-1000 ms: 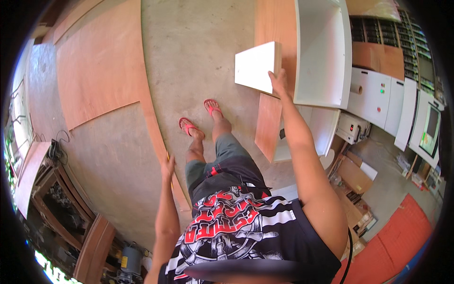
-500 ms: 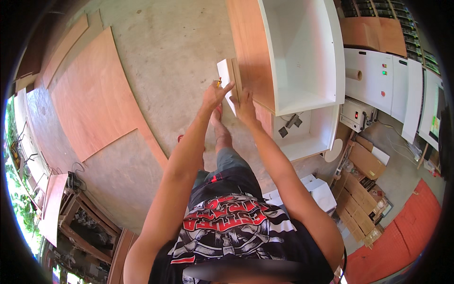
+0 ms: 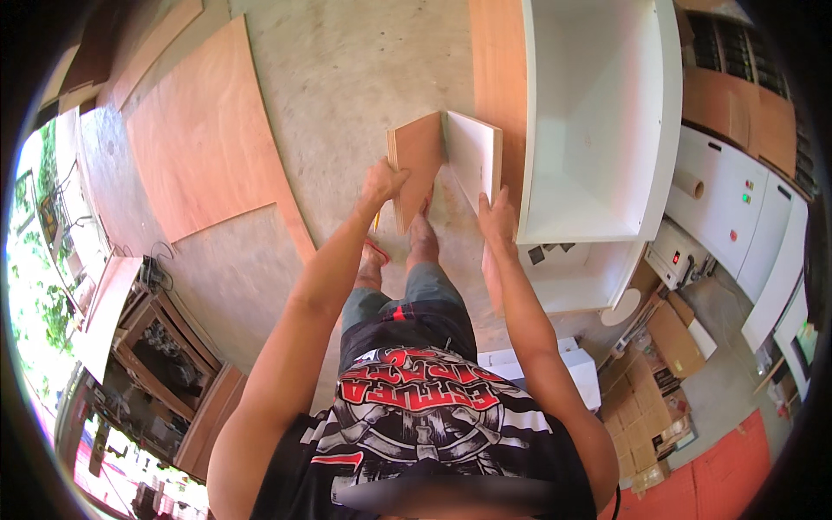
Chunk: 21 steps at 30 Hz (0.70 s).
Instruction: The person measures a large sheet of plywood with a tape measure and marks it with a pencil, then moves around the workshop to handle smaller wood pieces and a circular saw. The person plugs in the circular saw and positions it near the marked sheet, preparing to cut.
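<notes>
My left hand [image 3: 386, 182] is closed on a brown-faced plywood panel [image 3: 418, 169], gripping its near left edge. A thin yellow stick, like a pencil [image 3: 376, 220], shows just below that hand; how it is held is hidden. In my right hand [image 3: 497, 218] is a white-faced plywood panel [image 3: 473, 158], held by its lower right edge. The two panels stand spread in a V, close together at their far edges; I cannot tell if they are joined. Right beside the white panel is a large cabinet [image 3: 598, 130] with a white inside and a brown plywood side.
Large plywood sheets [image 3: 204, 130] lie on the concrete floor to the left. Small dark pieces [image 3: 548, 253] rest in the cabinet's lower part. White machine cabinets [image 3: 719, 195] and cardboard [image 3: 637, 403] stand at right, an orange sheet [image 3: 724, 464] below them. A wooden frame [image 3: 165, 355] is at lower left.
The two panels, close together before, have been spread apart, the brown one to the left and the white one to the right. My hands have moved apart with them. The view has shifted.
</notes>
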### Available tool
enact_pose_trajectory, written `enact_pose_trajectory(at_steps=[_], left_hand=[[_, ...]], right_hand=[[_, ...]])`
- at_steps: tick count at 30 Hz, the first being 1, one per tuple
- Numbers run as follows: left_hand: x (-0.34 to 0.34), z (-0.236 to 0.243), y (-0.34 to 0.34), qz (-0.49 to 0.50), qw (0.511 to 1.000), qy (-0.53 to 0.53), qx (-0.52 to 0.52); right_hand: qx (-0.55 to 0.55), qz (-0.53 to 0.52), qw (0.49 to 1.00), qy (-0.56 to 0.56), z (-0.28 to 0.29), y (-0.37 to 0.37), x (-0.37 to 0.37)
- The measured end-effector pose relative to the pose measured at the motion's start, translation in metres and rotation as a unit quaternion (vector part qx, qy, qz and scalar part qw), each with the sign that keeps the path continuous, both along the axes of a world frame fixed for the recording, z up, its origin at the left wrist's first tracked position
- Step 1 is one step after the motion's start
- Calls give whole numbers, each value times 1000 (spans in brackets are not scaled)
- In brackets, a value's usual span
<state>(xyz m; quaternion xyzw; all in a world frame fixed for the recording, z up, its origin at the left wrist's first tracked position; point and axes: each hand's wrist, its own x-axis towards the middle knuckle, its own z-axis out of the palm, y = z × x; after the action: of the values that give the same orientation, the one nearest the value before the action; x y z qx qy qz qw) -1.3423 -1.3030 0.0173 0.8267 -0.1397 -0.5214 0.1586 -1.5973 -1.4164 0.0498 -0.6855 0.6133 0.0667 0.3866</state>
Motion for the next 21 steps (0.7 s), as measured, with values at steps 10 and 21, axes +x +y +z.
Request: enact_pose_trajectory(at_steps=[10,21], left_hand=[[43,82,37,142,987,62,49],[-31,99,62,775,534,319,-111]], right_hand=[[63,58,994,73,4,-25,19],[65,-81,988,-118,-11,-11,11]])
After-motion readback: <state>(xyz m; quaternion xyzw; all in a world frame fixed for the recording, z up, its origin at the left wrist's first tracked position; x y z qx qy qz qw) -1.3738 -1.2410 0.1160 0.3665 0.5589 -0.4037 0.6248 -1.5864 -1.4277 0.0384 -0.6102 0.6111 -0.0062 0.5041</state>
